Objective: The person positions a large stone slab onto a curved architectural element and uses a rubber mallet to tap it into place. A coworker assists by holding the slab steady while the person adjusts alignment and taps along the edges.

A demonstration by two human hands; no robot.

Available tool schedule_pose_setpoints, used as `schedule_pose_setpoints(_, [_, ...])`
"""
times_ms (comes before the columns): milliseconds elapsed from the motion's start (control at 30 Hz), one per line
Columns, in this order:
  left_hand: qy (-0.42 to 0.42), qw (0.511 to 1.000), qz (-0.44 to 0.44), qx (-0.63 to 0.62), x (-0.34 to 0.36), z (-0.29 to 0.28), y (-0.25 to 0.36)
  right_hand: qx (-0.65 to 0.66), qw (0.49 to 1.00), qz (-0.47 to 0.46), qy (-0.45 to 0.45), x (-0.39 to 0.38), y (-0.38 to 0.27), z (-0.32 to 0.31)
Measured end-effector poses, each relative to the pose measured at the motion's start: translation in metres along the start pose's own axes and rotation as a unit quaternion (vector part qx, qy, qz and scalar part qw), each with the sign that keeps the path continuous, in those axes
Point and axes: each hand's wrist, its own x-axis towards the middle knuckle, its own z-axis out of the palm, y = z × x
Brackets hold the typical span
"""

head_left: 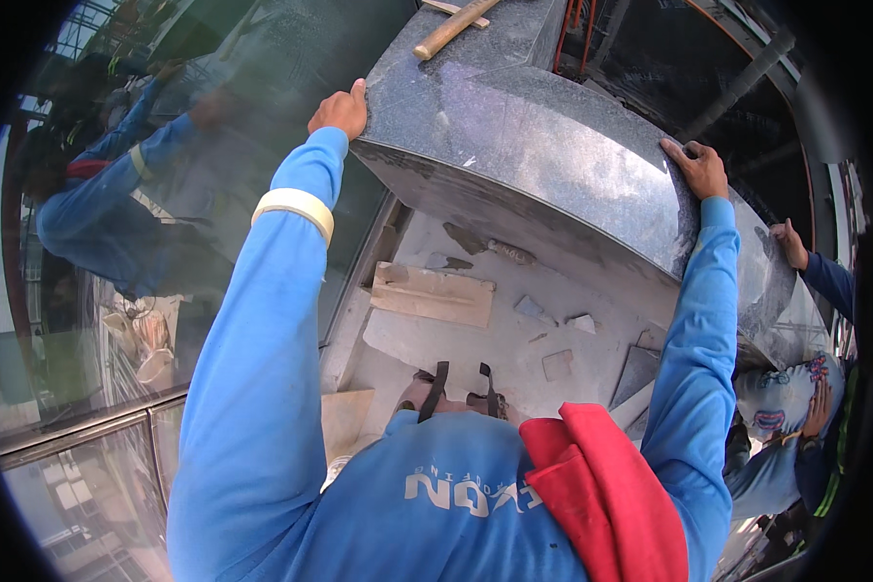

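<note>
Glass panelling (272, 87) bounds the left side of the work area, close to the slab's end. Speckled grey stone slab (524, 126), with a deep front face, spans the upper middle above a littered floor (543, 335). Left hand (339, 110): grip closed on the slab's left end, facing the glass. Right hand (700, 170): fingers set at the back edge; whether that grip clamps or merely rests, cannot tell.

Step in hand is judged to be steadying or positioning the slab. Recommended: share the load evenly, move in step with the co-worker's hand (791, 242) at the right, and keep the left knuckles from being pinched against the glass. The wooden handle (451, 29) lying on the stone should be removed before any tilting. Loose fragments (533, 310) and the tan block (432, 294) make footing doubtful.

Not verified: the slab's supports and underside; the fingertips behind its edges; the handle's far end, cut off by the frame; the right end, partly screened by the right sleeve (698, 330).
</note>
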Motion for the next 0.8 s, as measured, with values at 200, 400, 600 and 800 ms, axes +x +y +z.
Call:
schedule_pose_setpoints(200, [0.012,0.998,0.04,0.052,-0.011,-0.015,0.008,0.008,1.0,-0.001,0.006,0.006,0.004,0.006])
schedule_pose_setpoints(400, [0.031,0.997,0.048,0.043,-0.006,-0.007,0.004,-0.01,0.999,-0.001,0.04,0.006,0.004,0.01])
schedule_pose_setpoints(600, [0.045,0.995,0.08,0.027,0.0,-0.005,0.002,0.0,0.998,0.032,0.058,0.001,-0.007,0.004])
schedule_pose_setpoints(800, [0.006,0.998,0.055,0.025,0.001,-0.006,0.002,0.06,0.997,0.037,0.043,0.002,-0.012,0.0])
